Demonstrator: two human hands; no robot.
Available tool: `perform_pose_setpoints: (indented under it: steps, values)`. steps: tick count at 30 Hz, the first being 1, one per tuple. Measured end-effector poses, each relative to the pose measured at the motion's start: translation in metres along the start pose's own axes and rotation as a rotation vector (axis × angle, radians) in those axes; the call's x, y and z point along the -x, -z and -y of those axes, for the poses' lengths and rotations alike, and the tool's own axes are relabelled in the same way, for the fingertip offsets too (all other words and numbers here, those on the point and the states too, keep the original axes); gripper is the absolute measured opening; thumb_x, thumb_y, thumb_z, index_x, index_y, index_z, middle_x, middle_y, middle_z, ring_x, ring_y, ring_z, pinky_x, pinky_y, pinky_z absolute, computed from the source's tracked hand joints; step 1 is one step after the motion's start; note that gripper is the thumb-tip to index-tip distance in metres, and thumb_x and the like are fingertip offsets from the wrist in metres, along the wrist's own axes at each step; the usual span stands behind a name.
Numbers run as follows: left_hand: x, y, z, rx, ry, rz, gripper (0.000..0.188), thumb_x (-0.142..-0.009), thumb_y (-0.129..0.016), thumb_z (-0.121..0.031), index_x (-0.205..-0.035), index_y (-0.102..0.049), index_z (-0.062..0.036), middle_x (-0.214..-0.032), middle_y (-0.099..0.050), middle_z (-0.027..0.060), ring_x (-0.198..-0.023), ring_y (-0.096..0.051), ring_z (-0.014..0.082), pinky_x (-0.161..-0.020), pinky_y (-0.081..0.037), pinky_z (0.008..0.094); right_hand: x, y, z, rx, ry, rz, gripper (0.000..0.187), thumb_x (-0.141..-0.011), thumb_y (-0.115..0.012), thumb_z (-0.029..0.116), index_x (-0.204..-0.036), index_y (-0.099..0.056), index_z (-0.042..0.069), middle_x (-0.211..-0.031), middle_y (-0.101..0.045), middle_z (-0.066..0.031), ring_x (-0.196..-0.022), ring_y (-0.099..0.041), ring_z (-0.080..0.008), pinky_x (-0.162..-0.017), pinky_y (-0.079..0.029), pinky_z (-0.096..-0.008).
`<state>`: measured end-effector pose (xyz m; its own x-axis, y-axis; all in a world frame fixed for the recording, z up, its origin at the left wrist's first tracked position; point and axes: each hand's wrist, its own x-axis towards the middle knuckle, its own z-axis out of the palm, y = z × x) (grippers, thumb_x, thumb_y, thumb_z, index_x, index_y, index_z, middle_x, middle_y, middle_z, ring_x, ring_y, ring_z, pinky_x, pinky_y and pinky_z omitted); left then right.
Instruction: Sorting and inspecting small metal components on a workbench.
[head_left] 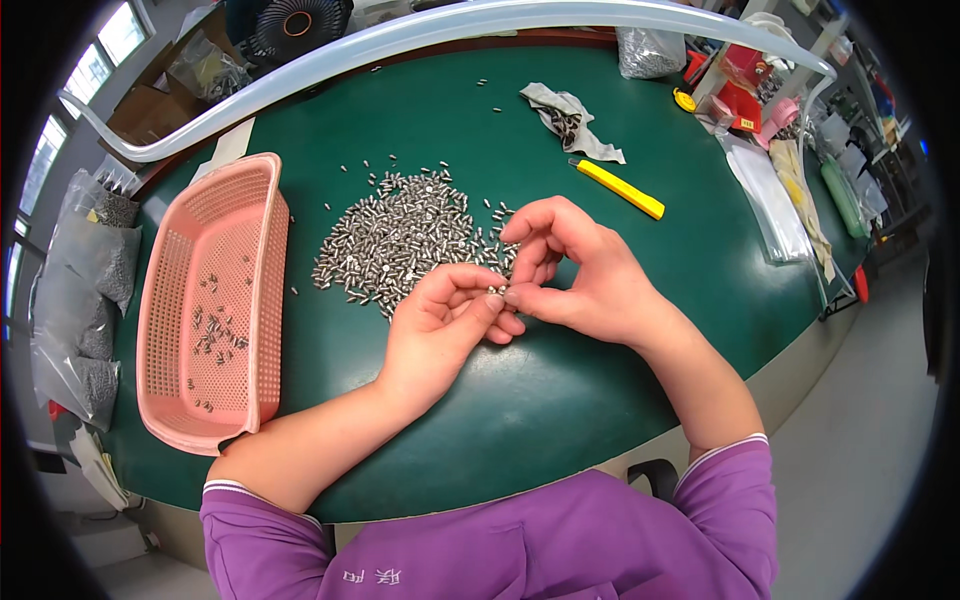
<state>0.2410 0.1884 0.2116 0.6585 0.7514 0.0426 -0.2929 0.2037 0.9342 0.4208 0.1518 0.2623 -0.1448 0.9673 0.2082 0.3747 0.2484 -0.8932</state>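
Observation:
Just in front of a heap of small shiny metal cylindrical pieces [400, 235], my two hands meet at their fingertips. Tiny metal pieces [497, 290] show between the thumbs. My left hand [448, 312] pinches there with thumb and curled fingers. From the right, my right hand [590, 275] brings its thumb against the same pieces, its other fingers bent above. Exactly how many pieces each hand grips is hidden. To the left stands a pink perforated plastic basket [268, 300] with some scattered metal pieces in it.
A yellow utility knife [620, 190] and a pale cloth with dark metal bits [570, 122] lie on the green table [480, 420]. Bags of small parts [95, 300] line the left. A white tube lamp [480, 20] arches across the back. Plastic bags [765, 200] lie at right.

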Motion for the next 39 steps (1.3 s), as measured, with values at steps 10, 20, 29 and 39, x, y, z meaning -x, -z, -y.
perform_pose_setpoints:
  steps: [10, 20, 29, 39]
  values:
    - [0.001, -0.002, 0.000, -0.016, -0.023, 0.011, 0.014, -0.092, -0.049, -0.003, -0.105, -0.049, 0.0001, -0.087, -0.060, 0.0081, -0.080, -0.062, 0.0138, -0.071, -0.051, 0.0245, -0.001, 0.001, -0.004, 0.019, 0.008, 0.029, 0.033, -0.075, -0.067, 0.008, -0.102, -0.049, 0.004, -0.073, -0.060, -0.0016, -0.067, -0.058, -0.0077, -0.063, -0.047, -0.0227]
    - [0.002, -0.003, 0.002, 0.019, -0.067, 0.007, 0.013, -0.091, -0.048, -0.001, -0.104, -0.048, -0.0007, -0.089, -0.059, 0.0083, -0.081, -0.062, 0.0140, -0.072, -0.051, 0.0252, -0.001, 0.001, -0.006, 0.088, 0.142, -0.011, 0.033, -0.071, -0.068, -0.002, -0.102, -0.056, 0.004, -0.083, -0.061, -0.0034, -0.072, -0.062, -0.0095, -0.067, -0.049, -0.0240]
    - [0.003, -0.002, -0.004, 0.164, 0.097, 0.007, 0.012, -0.092, -0.043, -0.006, -0.104, -0.042, -0.0056, -0.089, -0.055, 0.0074, -0.062, -0.053, 0.0107, -0.052, -0.043, 0.0221, -0.010, 0.024, -0.016, 0.418, 0.119, -0.277, 0.019, -0.084, -0.046, -0.003, -0.097, -0.059, 0.001, -0.080, -0.058, -0.0041, -0.069, -0.055, -0.0099, -0.066, -0.047, -0.0234]
    - [0.000, -0.004, -0.004, 0.105, 0.174, -0.023, 0.011, -0.091, -0.045, -0.009, -0.102, -0.045, -0.0062, -0.085, -0.055, 0.0060, -0.059, -0.045, 0.0083, -0.049, -0.035, 0.0191, -0.005, 0.030, -0.040, 0.645, 0.022, -0.094, 0.013, -0.073, -0.065, 0.004, -0.086, -0.063, 0.004, -0.082, -0.058, -0.0086, -0.077, -0.059, -0.0231, -0.071, -0.049, -0.0320]
